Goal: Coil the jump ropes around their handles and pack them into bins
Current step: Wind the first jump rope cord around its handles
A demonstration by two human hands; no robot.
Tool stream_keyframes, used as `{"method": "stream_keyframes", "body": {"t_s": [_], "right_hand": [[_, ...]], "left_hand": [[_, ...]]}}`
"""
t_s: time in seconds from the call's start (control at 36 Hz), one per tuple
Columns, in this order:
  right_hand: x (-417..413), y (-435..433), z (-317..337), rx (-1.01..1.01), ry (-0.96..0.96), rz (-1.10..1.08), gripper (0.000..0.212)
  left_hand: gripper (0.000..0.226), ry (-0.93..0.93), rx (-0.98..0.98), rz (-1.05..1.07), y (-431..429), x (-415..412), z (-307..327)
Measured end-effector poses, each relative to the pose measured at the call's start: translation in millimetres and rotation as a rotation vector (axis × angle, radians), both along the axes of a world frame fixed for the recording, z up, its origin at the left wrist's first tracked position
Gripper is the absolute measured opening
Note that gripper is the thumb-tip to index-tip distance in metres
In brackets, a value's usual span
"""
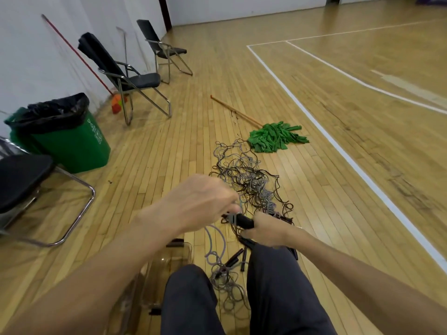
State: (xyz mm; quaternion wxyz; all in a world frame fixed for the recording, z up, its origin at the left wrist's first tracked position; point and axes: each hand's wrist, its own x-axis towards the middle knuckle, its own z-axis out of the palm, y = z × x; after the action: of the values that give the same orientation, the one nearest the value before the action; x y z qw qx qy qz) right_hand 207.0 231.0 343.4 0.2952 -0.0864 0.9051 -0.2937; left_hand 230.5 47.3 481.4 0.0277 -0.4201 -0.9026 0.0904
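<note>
two hands meet: the right hand (268,232) grips black handles (244,221), the left hand (200,201) pinches grey rope (219,229) at their end; tangled ropes (249,184) lie on the floor (321,194) just beyond, a clear bin (180,252) nearby.

Glossy wood, chrome and plastic.
Floor (314,165) varnished planks; chairs (142,81) bright metal tube, matt black seats. Bin (72,146) green plastic, shiny black liner (55,107). Mop (275,137) green cloth, wooden stick. Ropes (244,180) braided cord, handle (244,221) smooth black; lower-centre tub (169,259) clear plastic.
</note>
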Motion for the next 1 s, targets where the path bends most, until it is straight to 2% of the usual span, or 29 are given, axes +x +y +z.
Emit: {"method": "stream_keyframes", "body": {"t_s": [0.08, 0.17, 0.28, 0.33, 0.42, 0.58, 0.69, 0.78, 0.83, 0.94, 1.0], "right_hand": [[6, -7, 2, 0.031, -0.095, 0.05, 0.028], [16, -10, 9, 0.065, -0.19, 0.103, 0.028], [41, -21, 27, 0.179, -0.098, 0.283, 0.03], [53, -23, 33, 0.155, -0.119, 0.322, 0.03], [63, -22, 40, 0.07, -0.251, 0.347, 0.032], [78, -28, 46, 0.032, -0.176, 0.422, 0.031], [84, -25, 56, 0.009, -0.094, 0.454, 0.032], [90, -25, 62, -0.035, -0.065, 0.457, 0.035], [93, -26, 66, -0.056, -0.047, 0.455, 0.036], [96, -21, 67, -0.159, -0.029, 0.378, 0.035], [100, -21, 66, -0.202, -0.027, 0.374, 0.036]], "left_hand": [[0.059, -0.005, 0.077, -0.019, -11, -8, 5], [0.056, 0.023, 0.117, 0.018, -21, -17, 6], [0.049, 0.007, 0.157, 0.088, -23, -26, 3], [0.045, -0.067, 0.215, 0.139, -23, -28, -1], [0.039, -0.214, 0.341, 0.183, -22, -29, -7], [0.027, -0.442, 0.503, 0.285, -14, -30, -26], [0.021, -0.616, 0.734, 0.336, -17, -28, -41], [0.024, -0.769, 0.907, 0.392, -19, -24, -52], [0.028, -0.852, 0.956, 0.426, -19, -21, -62], [0.013, -0.922, 1.107, 0.524, -18, -13, -84], [0.02, -0.873, 1.129, 0.619, -21, -13, -103]]}}
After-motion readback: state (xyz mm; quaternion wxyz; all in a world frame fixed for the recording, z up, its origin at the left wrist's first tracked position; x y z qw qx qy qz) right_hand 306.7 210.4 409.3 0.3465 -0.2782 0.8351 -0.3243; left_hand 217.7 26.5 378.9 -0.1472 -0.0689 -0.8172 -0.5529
